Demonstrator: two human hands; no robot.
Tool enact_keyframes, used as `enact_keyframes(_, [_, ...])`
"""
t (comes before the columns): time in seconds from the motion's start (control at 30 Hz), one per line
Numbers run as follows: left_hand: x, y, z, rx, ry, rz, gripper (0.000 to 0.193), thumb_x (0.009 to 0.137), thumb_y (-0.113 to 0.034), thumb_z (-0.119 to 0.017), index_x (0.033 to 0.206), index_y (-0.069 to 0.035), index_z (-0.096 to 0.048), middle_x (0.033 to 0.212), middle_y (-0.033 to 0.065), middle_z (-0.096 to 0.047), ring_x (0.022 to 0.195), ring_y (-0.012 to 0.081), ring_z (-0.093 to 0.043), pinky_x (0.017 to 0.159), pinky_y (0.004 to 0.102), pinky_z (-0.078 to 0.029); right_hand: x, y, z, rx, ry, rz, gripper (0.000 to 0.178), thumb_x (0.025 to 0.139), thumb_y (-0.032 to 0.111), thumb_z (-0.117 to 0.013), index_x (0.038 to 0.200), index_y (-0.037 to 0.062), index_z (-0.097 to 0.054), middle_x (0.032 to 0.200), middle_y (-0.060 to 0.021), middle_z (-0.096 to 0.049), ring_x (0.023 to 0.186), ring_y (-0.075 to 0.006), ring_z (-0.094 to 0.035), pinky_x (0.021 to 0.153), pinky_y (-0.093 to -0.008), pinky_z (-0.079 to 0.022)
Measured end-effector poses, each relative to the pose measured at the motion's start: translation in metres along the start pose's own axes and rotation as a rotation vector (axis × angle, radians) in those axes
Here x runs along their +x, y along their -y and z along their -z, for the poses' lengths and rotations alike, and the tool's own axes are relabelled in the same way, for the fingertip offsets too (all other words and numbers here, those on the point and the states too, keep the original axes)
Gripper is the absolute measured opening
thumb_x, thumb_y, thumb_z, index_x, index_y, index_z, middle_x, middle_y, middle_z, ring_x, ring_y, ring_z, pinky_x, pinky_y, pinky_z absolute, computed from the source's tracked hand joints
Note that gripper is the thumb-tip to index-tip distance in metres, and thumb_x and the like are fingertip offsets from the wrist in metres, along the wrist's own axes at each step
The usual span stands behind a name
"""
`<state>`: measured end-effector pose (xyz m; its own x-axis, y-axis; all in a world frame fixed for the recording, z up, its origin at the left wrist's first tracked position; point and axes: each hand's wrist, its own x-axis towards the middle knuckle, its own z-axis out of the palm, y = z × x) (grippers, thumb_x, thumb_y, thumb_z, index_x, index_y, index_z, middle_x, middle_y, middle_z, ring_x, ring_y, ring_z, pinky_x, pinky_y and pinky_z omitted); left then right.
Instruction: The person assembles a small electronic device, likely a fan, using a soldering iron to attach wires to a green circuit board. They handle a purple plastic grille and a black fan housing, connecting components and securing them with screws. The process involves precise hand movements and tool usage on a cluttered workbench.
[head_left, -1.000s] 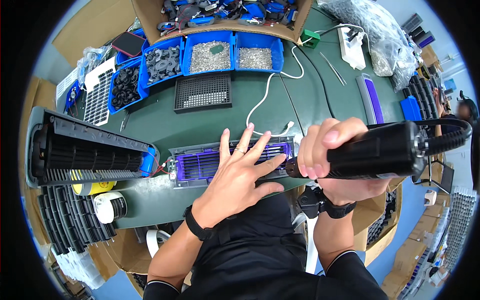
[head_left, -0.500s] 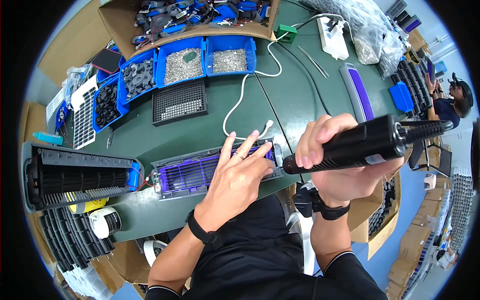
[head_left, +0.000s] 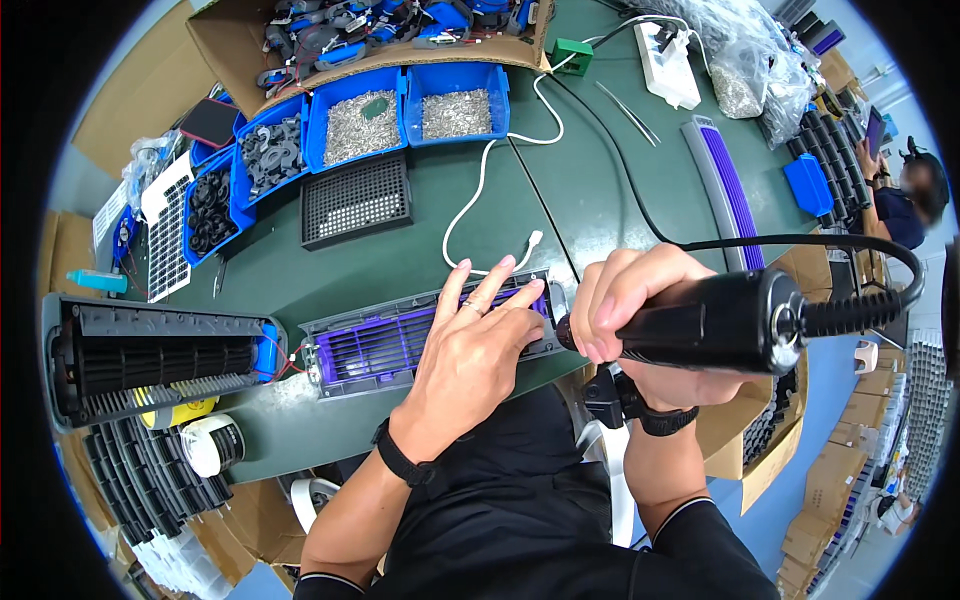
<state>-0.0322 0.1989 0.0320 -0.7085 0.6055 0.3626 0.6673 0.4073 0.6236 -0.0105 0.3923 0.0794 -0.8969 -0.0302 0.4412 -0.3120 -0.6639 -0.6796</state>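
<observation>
A grey frame with a purple slatted grille (head_left: 375,350) lies along the near edge of the green table. My left hand (head_left: 475,345) rests over its right half, fingers spread and pressing on it, with a ring on one finger. In my right hand (head_left: 640,310) is a black electric screwdriver (head_left: 710,325), held nearly level. Its tip end points left at the frame's right end; the bit itself is hidden. Thin red wires run from the frame's left end to a grey housing (head_left: 160,355) with a dark ribbed roller inside and a blue part at its end.
Blue bins of screws (head_left: 455,115) and black parts (head_left: 212,210) line the back, before a carton (head_left: 370,65) of blue-grey parts. A black perforated tray (head_left: 357,200), white cable (head_left: 482,190), tweezers (head_left: 630,115) and another purple-slatted piece (head_left: 725,185) lie on the table. A co-worker (head_left: 900,195) is at far right.
The screwdriver's rear end has swung slightly lower and nearer, and its black cord now loops into view on the right. My left hand has stayed on the frame.
</observation>
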Motion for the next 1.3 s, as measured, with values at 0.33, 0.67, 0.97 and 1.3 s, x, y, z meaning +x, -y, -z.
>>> enact_keyframes(0.33, [-0.002, 0.001, -0.002, -0.005, -0.012, -0.008, 0.009, 0.088, 0.001, -0.071, 0.094, -0.003, -0.076, 0.128, 0.0118, -0.077, 0.142, 0.0367, -0.058, 0.124, 0.0626, -0.03, 0.001, -0.005, 0.0, 0.021, -0.053, 0.018, 0.136, 0.063, 0.112, -0.041, 0.107, -0.0148, -0.063, 0.095, -0.0208, -0.067, 0.07, -0.0238, -0.065, 0.063, -0.0328, -0.052])
enact_keyframes(0.67, [-0.002, 0.004, -0.001, -0.037, 0.049, 0.034, 0.019, 0.09, -0.003, -0.077, 0.109, -0.007, -0.081, 0.136, 0.0126, -0.074, 0.145, 0.0395, -0.054, 0.125, 0.0613, -0.028, 0.002, 0.005, -0.018, -0.147, -0.139, 0.091, 0.129, 0.07, 0.108, -0.037, 0.109, -0.0121, -0.06, 0.082, -0.0145, -0.059, 0.068, -0.0237, -0.061, 0.06, -0.0348, -0.049])
enact_keyframes(0.97, [-0.003, 0.004, 0.009, -0.141, 0.012, 0.055, 0.009, 0.092, -0.005, -0.075, 0.101, -0.006, -0.078, 0.13, 0.0134, -0.076, 0.144, 0.0399, -0.056, 0.125, 0.0613, -0.03, 0.014, 0.019, -0.026, -0.168, -0.033, 0.213, 0.097, 0.095, 0.09, -0.039, 0.117, -0.0024, -0.059, 0.082, -0.0087, -0.057, 0.066, -0.0208, -0.056, 0.058, -0.0362, -0.049])
enact_keyframes(1.3, [0.029, 0.06, 0.073, 0.452, -0.029, 0.341, 0.013, 0.088, -0.014, -0.08, 0.085, -0.002, -0.076, 0.093, 0.0158, -0.077, 0.091, 0.0377, -0.071, 0.087, 0.0487, -0.053, 0.015, 0.024, -0.015, -0.155, -0.23, 0.302, 0.107, 0.092, 0.096, -0.03, 0.114, -0.0043, -0.061, 0.08, -0.0107, -0.057, 0.065, -0.0216, -0.056, 0.059, -0.0361, -0.05])
